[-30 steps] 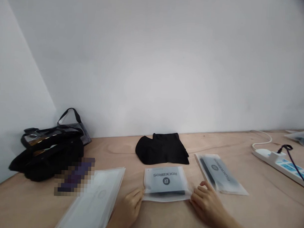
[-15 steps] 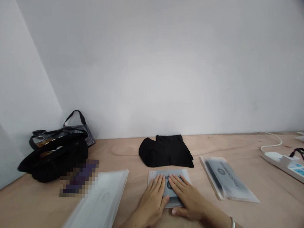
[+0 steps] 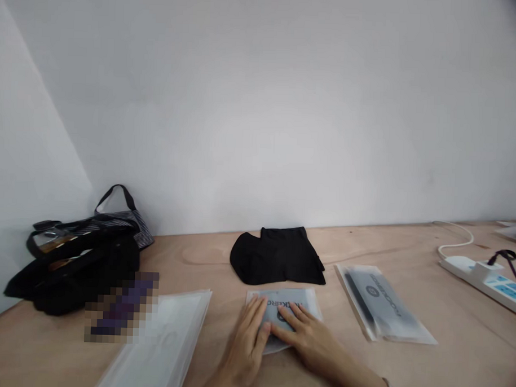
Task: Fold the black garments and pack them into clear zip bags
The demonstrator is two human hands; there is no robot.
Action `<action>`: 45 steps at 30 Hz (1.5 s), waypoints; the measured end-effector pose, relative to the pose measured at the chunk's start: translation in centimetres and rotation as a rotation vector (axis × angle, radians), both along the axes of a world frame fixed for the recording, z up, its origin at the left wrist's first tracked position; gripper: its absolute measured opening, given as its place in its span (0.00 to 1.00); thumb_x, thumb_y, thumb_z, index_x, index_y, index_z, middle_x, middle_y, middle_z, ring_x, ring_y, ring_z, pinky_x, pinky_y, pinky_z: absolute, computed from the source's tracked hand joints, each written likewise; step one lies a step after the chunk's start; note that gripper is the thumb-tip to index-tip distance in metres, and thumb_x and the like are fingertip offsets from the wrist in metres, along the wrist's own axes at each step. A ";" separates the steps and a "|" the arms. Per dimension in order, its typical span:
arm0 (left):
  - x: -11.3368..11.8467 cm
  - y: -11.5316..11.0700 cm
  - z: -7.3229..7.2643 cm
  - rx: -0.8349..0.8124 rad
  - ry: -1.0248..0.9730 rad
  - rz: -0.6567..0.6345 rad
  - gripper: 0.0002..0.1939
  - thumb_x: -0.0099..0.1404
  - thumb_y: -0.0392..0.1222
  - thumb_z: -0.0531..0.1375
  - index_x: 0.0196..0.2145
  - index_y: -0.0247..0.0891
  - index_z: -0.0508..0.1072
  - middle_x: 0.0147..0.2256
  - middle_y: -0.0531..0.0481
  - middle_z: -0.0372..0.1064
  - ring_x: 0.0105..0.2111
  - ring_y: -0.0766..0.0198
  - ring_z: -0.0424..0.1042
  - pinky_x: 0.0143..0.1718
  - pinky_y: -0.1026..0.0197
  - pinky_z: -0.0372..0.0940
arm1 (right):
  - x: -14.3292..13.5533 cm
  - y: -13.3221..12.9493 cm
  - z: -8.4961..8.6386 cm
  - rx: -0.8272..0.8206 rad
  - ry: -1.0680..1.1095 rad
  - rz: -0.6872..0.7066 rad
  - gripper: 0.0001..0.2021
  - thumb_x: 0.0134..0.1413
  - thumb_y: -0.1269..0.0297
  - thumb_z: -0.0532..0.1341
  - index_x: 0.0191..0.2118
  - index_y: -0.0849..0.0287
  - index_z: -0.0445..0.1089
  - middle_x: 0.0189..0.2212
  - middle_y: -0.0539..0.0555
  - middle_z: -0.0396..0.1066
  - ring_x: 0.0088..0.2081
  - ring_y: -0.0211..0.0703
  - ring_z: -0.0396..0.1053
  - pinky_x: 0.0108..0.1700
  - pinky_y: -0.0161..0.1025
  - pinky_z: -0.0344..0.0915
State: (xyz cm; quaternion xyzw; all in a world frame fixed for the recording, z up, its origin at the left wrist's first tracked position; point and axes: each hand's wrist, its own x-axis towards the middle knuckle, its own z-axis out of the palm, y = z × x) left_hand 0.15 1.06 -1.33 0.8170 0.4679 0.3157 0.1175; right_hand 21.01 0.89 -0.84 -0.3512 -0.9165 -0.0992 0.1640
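Observation:
A frosted plastic pouch (image 3: 307, 301) with grey contents and dark lettering lies flat on the wooden table. My left hand (image 3: 246, 342) rests on its left part, fingers stretched out and holding nothing. Across its middle and lower part lies my right hand (image 3: 310, 336), palm down with fingers spread. The hands partly cover the pouch and its round logo. Behind it sits a folded black cloth (image 3: 279, 256). To the right are similar filled pouches (image 3: 383, 302), stacked. Flat translucent bags (image 3: 160, 337) lie to the left.
A black bag (image 3: 86, 272) and a striped bag (image 3: 142, 226) stand at the left by the wall (image 3: 286, 104). A pixelated dark purple item (image 3: 125, 307) lies before them. A white power strip (image 3: 487, 278) with cables is at the right.
My left hand has shifted slightly down the pouch. The fingers of my right hand have spread wider, its thumb now near the left thumb, and more lettering shows. The view has shifted slightly.

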 end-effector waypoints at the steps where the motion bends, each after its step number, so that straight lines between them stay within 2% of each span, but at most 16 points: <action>1: -0.1 0.0 0.0 0.005 -0.056 0.037 0.22 0.68 0.44 0.42 0.59 0.43 0.49 0.59 0.49 0.48 0.59 0.58 0.45 0.57 0.47 0.49 | -0.2 -0.1 -0.2 0.061 0.006 -0.007 0.30 0.55 0.71 0.54 0.60 0.42 0.43 0.56 0.56 0.55 0.54 0.51 0.57 0.50 0.49 0.60; 4: -0.5 0.2 -0.2 0.018 -0.190 0.131 0.22 0.68 0.43 0.39 0.59 0.44 0.50 0.59 0.51 0.49 0.59 0.59 0.46 0.58 0.46 0.47 | -0.1 -0.4 -0.1 0.197 0.027 -0.067 0.30 0.54 0.71 0.54 0.59 0.40 0.46 0.55 0.56 0.58 0.51 0.53 0.61 0.43 0.46 0.66; 7: -0.6 0.4 -0.5 -0.017 -0.243 0.165 0.21 0.69 0.43 0.39 0.59 0.44 0.50 0.59 0.51 0.49 0.59 0.60 0.44 0.58 0.46 0.45 | 1.2 -0.7 1.0 0.281 0.043 -0.197 0.31 0.54 0.74 0.52 0.59 0.39 0.45 0.56 0.56 0.56 0.52 0.56 0.59 0.38 0.45 0.68; 11: -0.5 0.4 -0.7 -0.068 -0.212 0.151 0.21 0.69 0.44 0.39 0.57 0.45 0.54 0.59 0.52 0.50 0.59 0.60 0.45 0.58 0.45 0.46 | 4.4 -0.2 3.1 0.344 0.135 -0.669 0.34 0.51 0.79 0.48 0.60 0.42 0.43 0.58 0.58 0.51 0.54 0.62 0.55 0.37 0.48 0.68; 13: -0.5 0.4 -0.7 -0.088 -0.180 0.145 0.21 0.69 0.45 0.40 0.57 0.45 0.55 0.59 0.51 0.49 0.59 0.59 0.45 0.57 0.44 0.47 | 6.3 0.5 3.6 0.340 0.169 -0.902 0.32 0.51 0.78 0.48 0.60 0.44 0.46 0.57 0.61 0.52 0.53 0.64 0.55 0.35 0.50 0.67; 16: -0.5 0.4 -0.6 -0.096 -0.142 0.128 0.20 0.68 0.45 0.41 0.56 0.46 0.56 0.59 0.51 0.49 0.59 0.57 0.44 0.57 0.43 0.47 | 8.7 1.4 2.7 0.263 0.174 -1.101 0.26 0.52 0.74 0.49 0.56 0.47 0.56 0.51 0.66 0.58 0.45 0.66 0.62 0.30 0.53 0.65; 20: -0.4 0.5 -0.6 -0.096 -0.079 0.108 0.20 0.68 0.45 0.41 0.56 0.44 0.56 0.59 0.50 0.50 0.59 0.58 0.45 0.57 0.44 0.48 | 9.4 2.0 0.0 0.202 0.161 -1.190 0.20 0.53 0.67 0.51 0.52 0.56 0.63 0.48 0.73 0.59 0.43 0.74 0.62 0.31 0.65 0.58; 22: -0.2 0.5 -0.6 -0.089 -0.030 0.105 0.21 0.68 0.45 0.43 0.56 0.42 0.56 0.59 0.49 0.50 0.59 0.57 0.44 0.56 0.45 0.49 | 8.8 2.0 -0.7 0.251 0.129 -1.180 0.20 0.53 0.63 0.51 0.52 0.60 0.63 0.50 0.74 0.58 0.48 0.78 0.57 0.36 0.72 0.51; 24: 0.1 0.6 -0.5 -0.056 0.032 0.094 0.21 0.67 0.46 0.45 0.57 0.41 0.56 0.59 0.47 0.49 0.60 0.56 0.43 0.56 0.45 0.49 | 7.6 2.1 -0.6 0.268 0.086 -1.098 0.20 0.53 0.62 0.51 0.52 0.60 0.62 0.52 0.72 0.57 0.52 0.75 0.52 0.42 0.73 0.45; 27: 0.6 1.4 -0.1 0.014 0.149 0.052 0.21 0.65 0.46 0.48 0.55 0.40 0.59 0.60 0.46 0.45 0.60 0.54 0.41 0.57 0.45 0.47 | 5.5 2.4 0.3 0.160 0.036 -0.773 0.19 0.53 0.66 0.51 0.52 0.58 0.61 0.55 0.65 0.56 0.56 0.62 0.49 0.51 0.67 0.41; 29: 0.8 2.3 0.3 0.045 0.213 0.042 0.19 0.65 0.45 0.48 0.52 0.41 0.63 0.61 0.47 0.42 0.60 0.54 0.39 0.57 0.46 0.45 | 4.1 2.9 0.8 0.041 0.023 -0.545 0.18 0.54 0.63 0.51 0.51 0.56 0.61 0.56 0.61 0.55 0.59 0.56 0.46 0.54 0.63 0.37; 31: 1.0 3.4 0.7 0.052 0.266 0.065 0.18 0.64 0.45 0.49 0.51 0.43 0.65 0.61 0.48 0.40 0.60 0.55 0.38 0.57 0.48 0.45 | 3.0 3.7 0.8 -0.063 0.033 -0.441 0.18 0.56 0.57 0.49 0.50 0.55 0.63 0.57 0.60 0.52 0.60 0.54 0.42 0.55 0.62 0.33; 35: 1.2 5.2 0.9 -0.012 0.365 0.155 0.21 0.63 0.47 0.49 0.52 0.40 0.64 0.61 0.45 0.41 0.60 0.55 0.40 0.57 0.50 0.45 | 2.1 5.3 0.2 -0.221 0.056 -0.469 0.22 0.57 0.52 0.45 0.53 0.57 0.61 0.59 0.62 0.47 0.61 0.56 0.38 0.55 0.63 0.29; 39: 1.4 5.9 0.8 -0.089 0.416 0.201 0.26 0.64 0.47 0.45 0.56 0.31 0.57 0.59 0.43 0.48 0.59 0.56 0.45 0.57 0.52 0.45 | 2.2 5.9 0.1 -0.305 0.067 -0.445 0.26 0.57 0.52 0.44 0.57 0.63 0.54 0.59 0.62 0.49 0.61 0.54 0.39 0.56 0.61 0.25; 42: 1.4 5.4 1.3 -0.054 0.408 0.216 0.25 0.64 0.45 0.45 0.55 0.29 0.58 0.58 0.43 0.52 0.58 0.57 0.48 0.57 0.51 0.45 | 2.4 5.3 0.8 -0.304 0.101 -0.417 0.24 0.57 0.56 0.46 0.55 0.65 0.57 0.56 0.63 0.54 0.60 0.53 0.42 0.57 0.59 0.22; 45: 0.9 3.5 2.4 0.033 0.380 0.184 0.21 0.64 0.42 0.45 0.52 0.31 0.62 0.54 0.42 0.59 0.55 0.57 0.55 0.57 0.48 0.44 | 2.7 3.7 2.1 -0.294 0.142 -0.342 0.19 0.57 0.60 0.47 0.49 0.63 0.65 0.50 0.60 0.64 0.58 0.50 0.48 0.57 0.56 0.18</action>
